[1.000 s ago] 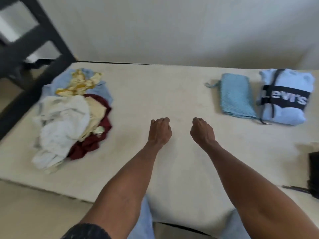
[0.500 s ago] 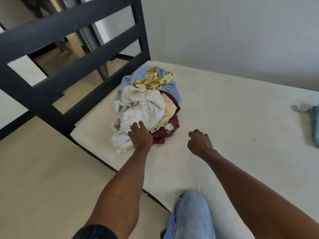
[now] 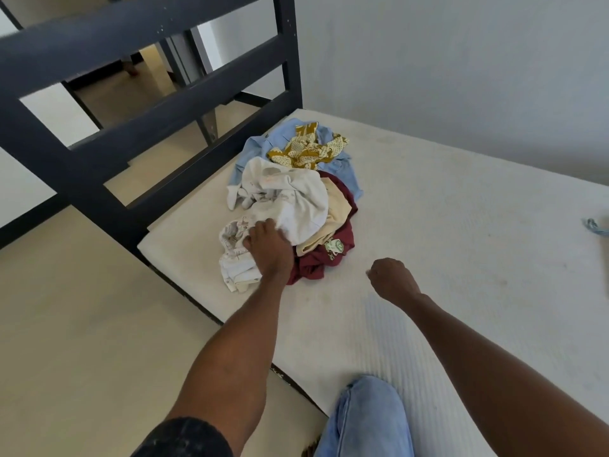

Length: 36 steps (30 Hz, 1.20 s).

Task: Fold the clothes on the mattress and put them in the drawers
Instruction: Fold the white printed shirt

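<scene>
One crumpled white cotton garment [image 3: 290, 206] tops the pile near the cream mattress's [image 3: 461, 258] corner; the left hand [image 3: 268, 250] clutches its edge, the right hand [image 3: 392, 280] clenched, empty. Best lift it clear before spreading it flat.

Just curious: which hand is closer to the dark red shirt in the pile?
Left. The left hand is on the white garment, right beside the dark red shirt. The right hand is apart, above bare mattress.

Crumpled soft cloth pile [image 3: 296, 206] lay at eleven o'clock on matt quilted mattress [image 3: 445, 258]; bedframe [image 3: 148, 103] looked matt dark painted metal
</scene>
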Each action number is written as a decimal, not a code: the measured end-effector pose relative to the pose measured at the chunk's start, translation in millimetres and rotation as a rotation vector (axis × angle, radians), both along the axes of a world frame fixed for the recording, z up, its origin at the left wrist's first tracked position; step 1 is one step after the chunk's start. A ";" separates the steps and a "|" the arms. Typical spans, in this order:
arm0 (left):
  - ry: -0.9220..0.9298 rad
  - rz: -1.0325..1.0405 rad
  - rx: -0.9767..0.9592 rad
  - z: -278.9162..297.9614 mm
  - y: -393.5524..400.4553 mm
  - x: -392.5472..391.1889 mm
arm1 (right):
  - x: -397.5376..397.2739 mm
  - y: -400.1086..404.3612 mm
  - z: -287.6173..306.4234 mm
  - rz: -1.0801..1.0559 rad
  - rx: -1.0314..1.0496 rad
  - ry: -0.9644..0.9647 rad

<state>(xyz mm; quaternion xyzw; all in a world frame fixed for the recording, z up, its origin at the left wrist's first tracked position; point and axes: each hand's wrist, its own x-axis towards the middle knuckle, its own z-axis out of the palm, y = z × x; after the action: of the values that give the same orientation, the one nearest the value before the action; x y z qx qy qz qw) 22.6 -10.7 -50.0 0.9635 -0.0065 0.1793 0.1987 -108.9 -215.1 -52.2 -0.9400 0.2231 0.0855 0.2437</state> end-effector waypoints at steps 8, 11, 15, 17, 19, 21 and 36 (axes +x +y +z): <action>0.211 -0.777 -0.579 5.4 -107.6 -176.1 | -30.4 -19.0 57.4 -0.447 1.426 -0.194; 0.201 -1.003 -0.404 7.3 -116.7 -210.3 | -72.9 -51.8 60.2 -0.614 1.161 -0.174; 0.015 -0.934 -0.299 1.0 -118.6 -228.7 | -130.2 -86.4 79.5 -0.976 0.856 -0.481; 0.105 -0.629 -0.251 -5.1 -116.3 -230.7 | -157.9 -105.0 88.4 -1.095 0.741 -0.618; 0.304 -0.426 -0.059 -6.7 -113.7 -232.5 | -193.0 -124.0 98.2 -1.253 0.678 -0.796; 0.452 -0.445 0.096 -3.3 -115.1 -232.4 | -231.2 -141.4 99.2 -1.372 0.457 -0.821; 0.478 -0.925 0.367 -32.2 -178.8 -328.0 | -400.0 -147.8 9.3 -0.723 -0.261 0.337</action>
<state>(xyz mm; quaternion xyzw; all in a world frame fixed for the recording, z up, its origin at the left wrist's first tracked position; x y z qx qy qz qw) -305.4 -189.6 -82.2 0.8928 -0.4150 -0.1548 0.0817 -508.9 -363.0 -42.8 -0.7970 0.5844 0.1182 0.0969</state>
